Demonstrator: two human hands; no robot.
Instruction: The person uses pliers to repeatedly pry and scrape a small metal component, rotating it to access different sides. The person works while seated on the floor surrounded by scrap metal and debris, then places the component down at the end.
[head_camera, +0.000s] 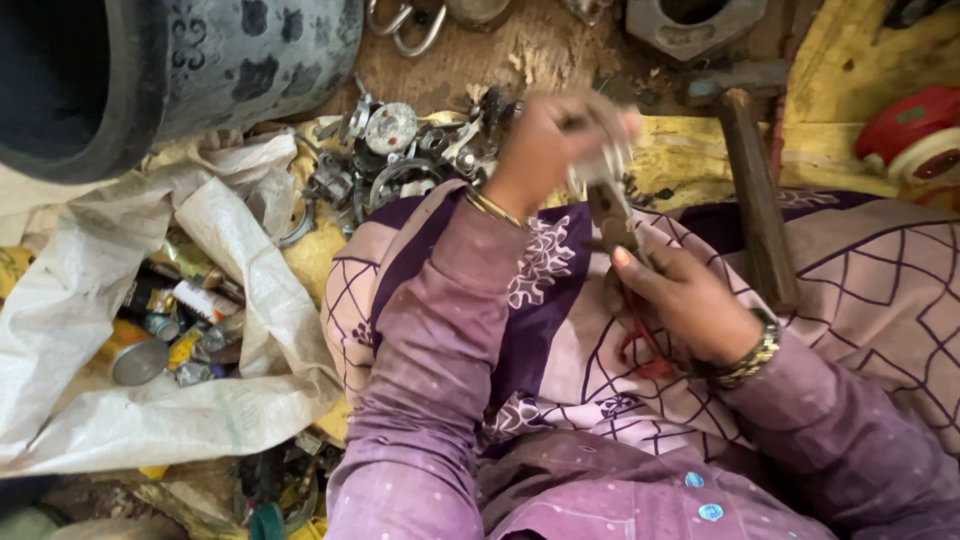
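Head view shows two hands working over a lap in purple cloth. The left hand (545, 140), at about 12 o'clock, is curled tight around a small metal piece (600, 160); it is blurry, so I cannot tell what kind of piece it is. The right hand (690, 300), at about 3 o'clock, is closed on the handles of pliers (610, 215). The pliers point up at the metal piece, likely so the left hand can keep it steady while they bite it.

Just past the left hand, at 11 o'clock, lies a heap of metal scraps (395, 155). At 9 o'clock a white sack (150, 410) lies open, with tubes and small cans inside. A hammer (755, 190) rests on the lap at 2 o'clock, close enough to grab.
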